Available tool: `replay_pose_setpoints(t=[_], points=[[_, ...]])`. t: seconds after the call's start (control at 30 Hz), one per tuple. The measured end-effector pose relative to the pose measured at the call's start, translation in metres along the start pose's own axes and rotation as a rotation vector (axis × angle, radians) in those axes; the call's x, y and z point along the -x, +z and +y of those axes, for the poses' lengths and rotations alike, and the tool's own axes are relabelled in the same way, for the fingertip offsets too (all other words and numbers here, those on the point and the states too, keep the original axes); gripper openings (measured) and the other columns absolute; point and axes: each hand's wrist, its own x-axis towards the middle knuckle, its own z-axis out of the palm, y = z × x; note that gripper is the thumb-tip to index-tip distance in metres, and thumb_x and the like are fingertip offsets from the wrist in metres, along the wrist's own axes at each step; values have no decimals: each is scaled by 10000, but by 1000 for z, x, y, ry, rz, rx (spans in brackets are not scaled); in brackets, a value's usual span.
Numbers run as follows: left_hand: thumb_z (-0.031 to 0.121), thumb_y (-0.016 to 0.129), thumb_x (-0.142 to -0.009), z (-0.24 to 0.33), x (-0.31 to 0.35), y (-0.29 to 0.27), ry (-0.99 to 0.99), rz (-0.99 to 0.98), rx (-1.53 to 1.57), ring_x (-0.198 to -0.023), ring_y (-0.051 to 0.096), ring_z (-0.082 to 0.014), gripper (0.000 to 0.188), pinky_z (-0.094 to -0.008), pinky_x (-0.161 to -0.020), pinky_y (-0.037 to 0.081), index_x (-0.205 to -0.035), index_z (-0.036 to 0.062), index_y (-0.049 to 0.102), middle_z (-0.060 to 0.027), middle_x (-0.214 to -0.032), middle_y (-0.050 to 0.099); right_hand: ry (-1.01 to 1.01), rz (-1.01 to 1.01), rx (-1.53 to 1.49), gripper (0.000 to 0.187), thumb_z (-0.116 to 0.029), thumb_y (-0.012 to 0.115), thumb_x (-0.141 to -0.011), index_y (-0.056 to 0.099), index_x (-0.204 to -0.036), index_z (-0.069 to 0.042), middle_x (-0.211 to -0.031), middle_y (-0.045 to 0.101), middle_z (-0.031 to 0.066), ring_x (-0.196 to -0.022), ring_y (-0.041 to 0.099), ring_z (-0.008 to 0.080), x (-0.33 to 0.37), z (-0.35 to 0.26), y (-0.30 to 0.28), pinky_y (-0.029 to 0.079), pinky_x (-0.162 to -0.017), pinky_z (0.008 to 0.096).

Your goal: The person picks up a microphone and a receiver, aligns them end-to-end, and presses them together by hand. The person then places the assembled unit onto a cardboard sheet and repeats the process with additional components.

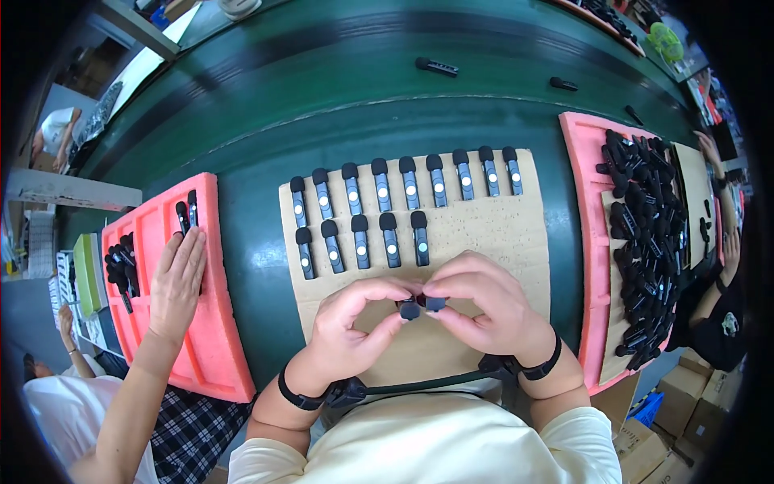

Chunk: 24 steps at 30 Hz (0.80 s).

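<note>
Above the near part of a cardboard sheet (500, 234), my two hands meet in front of my body. My left hand (355, 323) pinches a small dark clip-on microphone (409, 310) between thumb and fingertips. Right beside it, my right hand (488, 302) pinches another dark microphone piece (435, 304). Both show nearly end on, so whether they touch I cannot tell. Beyond my hands, several microphones with black foam tips lie in two rows on the sheet, such as one at the near row's right end (421, 239). Each has a round pale spot on its grey body.
On the right, a pink foam tray (595, 306) bears a heap of black microphones (645, 242). A co-worker's hand (179, 278) rests on a left pink tray (230, 355). Loose microphones (437, 67) lie on the green belt (322, 89). Another person's arm (713, 290) is far right.
</note>
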Motion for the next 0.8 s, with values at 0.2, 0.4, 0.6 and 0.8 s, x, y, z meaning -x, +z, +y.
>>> replay_pose_setpoints(t=[0.2, 0.4, 0.6, 0.8], points=[[-49, 667, -835, -2, 7, 2, -147, -54, 40, -984, 692, -275, 288, -357, -854, 549, -1087, -1, 538, -153, -1042, 689, 156, 20, 144, 308, 65, 728, -723, 626, -1002, -15, -951, 663, 129, -816, 652, 278, -4, 2, -16, 538, -704, 347], [109, 676, -877, -3, 5, -1, -193, -311, -324, -877, 707, -280, 261, -364, -697, 545, -1080, 61, 519, -110, -945, 695, 2, -61, 555, 309, 36, 733, -698, 611, -975, -25, -1011, 644, 119, -880, 642, 300, 5, 21, -22, 539, -745, 364], [59, 697, -863, 3, 1, -3, -275, -348, -350, -967, 710, -297, 258, -335, -788, 571, -1059, 20, 534, -131, -956, 706, 67, -252, 617, 287, -27, 734, -707, 606, -963, -41, -1077, 610, 113, -944, 619, 303, 9, 16, -15, 529, -782, 388], [146, 690, -868, -2, 3, -1, -213, -335, -398, -806, 704, -292, 257, -389, -649, 535, -1047, 62, 525, -109, -880, 694, 106, -227, 708, 272, -47, 726, -726, 611, -973, -52, -1111, 590, 113, -962, 612, 296, 12, 29, -14, 530, -799, 387]])
